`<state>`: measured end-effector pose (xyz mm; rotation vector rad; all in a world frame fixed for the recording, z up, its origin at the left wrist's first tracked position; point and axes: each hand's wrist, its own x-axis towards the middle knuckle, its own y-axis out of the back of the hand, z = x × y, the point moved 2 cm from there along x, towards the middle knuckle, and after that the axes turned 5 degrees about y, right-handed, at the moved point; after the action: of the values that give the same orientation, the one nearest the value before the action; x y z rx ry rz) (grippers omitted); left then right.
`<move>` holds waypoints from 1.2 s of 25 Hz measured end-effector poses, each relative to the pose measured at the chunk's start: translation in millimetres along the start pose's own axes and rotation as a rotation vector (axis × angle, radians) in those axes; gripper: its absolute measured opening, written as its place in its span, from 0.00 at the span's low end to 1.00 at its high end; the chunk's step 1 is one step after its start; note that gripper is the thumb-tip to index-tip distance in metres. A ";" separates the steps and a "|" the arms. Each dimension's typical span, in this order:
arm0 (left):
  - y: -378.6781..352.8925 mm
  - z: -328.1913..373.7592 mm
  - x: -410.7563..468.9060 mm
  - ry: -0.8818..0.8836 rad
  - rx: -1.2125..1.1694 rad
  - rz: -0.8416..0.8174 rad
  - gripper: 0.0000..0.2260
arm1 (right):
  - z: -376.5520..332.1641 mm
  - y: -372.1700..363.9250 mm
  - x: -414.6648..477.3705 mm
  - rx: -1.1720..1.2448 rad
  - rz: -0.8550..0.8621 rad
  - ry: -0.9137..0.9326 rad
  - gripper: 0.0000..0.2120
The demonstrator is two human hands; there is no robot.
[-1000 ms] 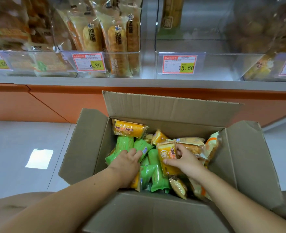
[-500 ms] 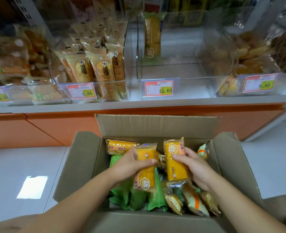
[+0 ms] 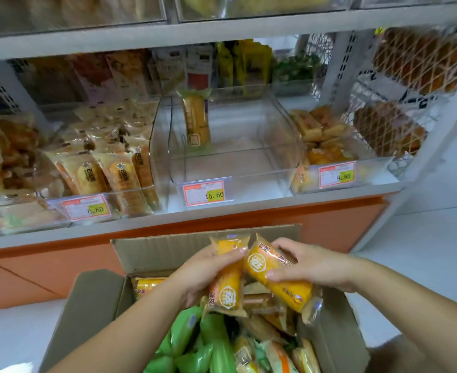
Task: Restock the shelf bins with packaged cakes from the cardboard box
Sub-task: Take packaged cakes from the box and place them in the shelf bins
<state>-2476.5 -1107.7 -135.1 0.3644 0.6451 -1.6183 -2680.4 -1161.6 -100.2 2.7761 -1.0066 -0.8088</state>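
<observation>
My left hand is wrapping round the middle of one yellow cake; my right hand is gripping a second cake, fingers over its top and thumb along its near side; the two packets are touching at their upper ends, both hanging just above the open box, where more yellow and green packets are lying loose. I am judging these as light and soft, sponge inside slick film, so squeezing would be denting them and a lazy pinch would be letting them slide; the middle seems the place to be holding, palm round the body, not the thin crimped ends. Beyond the box the shelf is carrying a clear bin, tagged 15.60, with one similar cake standing at its back; I am taking that as the likely home for both, well above my hands.
</observation>
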 end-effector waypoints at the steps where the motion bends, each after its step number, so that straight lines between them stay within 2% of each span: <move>1: -6.4 7.5 3.4 -0.031 0.002 -0.039 0.19 | -5.5 10.2 -4.0 -0.020 -0.022 -0.003 0.22; 5: -27.9 49.4 12.9 -0.147 0.095 -0.044 0.22 | -27.6 53.7 -16.4 -0.074 -0.001 0.031 0.21; 8: -45.0 90.1 12.3 -0.208 0.105 0.038 0.18 | -49.0 85.6 -25.3 -0.002 0.015 0.096 0.21; 10: -56.7 117.3 12.8 -0.264 0.099 0.078 0.20 | -60.1 108.8 -31.2 0.172 0.075 0.170 0.22; 12: -67.2 141.8 11.4 -0.335 0.055 0.125 0.20 | -66.6 135.3 -35.2 0.401 0.117 0.265 0.28; 14: -76.0 160.4 11.1 -0.416 -0.023 0.177 0.16 | -71.6 155.8 -36.9 0.697 0.107 0.374 0.36; 15: -81.0 168.2 12.8 -0.449 -0.057 0.198 0.13 | -75.2 162.5 -34.2 0.812 0.130 0.430 0.37; 16: -86.0 174.2 14.4 -0.473 -0.077 0.222 0.11 | -77.2 165.8 -26.7 0.890 0.203 0.471 0.34; 19: -98.1 191.0 24.5 -0.503 -0.045 0.296 0.10 | -89.8 172.7 3.8 1.057 0.529 0.485 0.17; 21: -95.6 204.0 31.8 -0.498 -0.026 0.322 0.11 | -98.2 188.2 18.1 1.163 0.660 0.469 0.14; 23: -82.5 216.1 37.5 -0.475 -0.024 0.343 0.15 | -98.0 218.0 19.8 1.053 0.808 0.469 0.18; 25: -62.4 223.0 43.5 -0.452 -0.035 0.380 0.21 | -95.2 245.6 19.9 0.636 0.982 0.449 0.19; 26: -54.4 223.9 47.3 -0.439 -0.054 0.392 0.22 | -95.2 249.6 25.8 0.422 0.980 0.419 0.19; 28: -45.9 220.2 56.1 -0.391 -0.099 0.389 0.25 | -98.5 237.5 48.5 0.093 0.826 0.314 0.19; 30: -46.6 213.0 62.5 -0.337 -0.108 0.358 0.27 | -96.7 217.8 75.1 -0.039 0.636 0.251 0.24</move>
<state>-2504.3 -1282.9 6.3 0.1133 0.3819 -1.2580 -2708.2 -1387.8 2.3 2.2152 -1.6465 -0.3706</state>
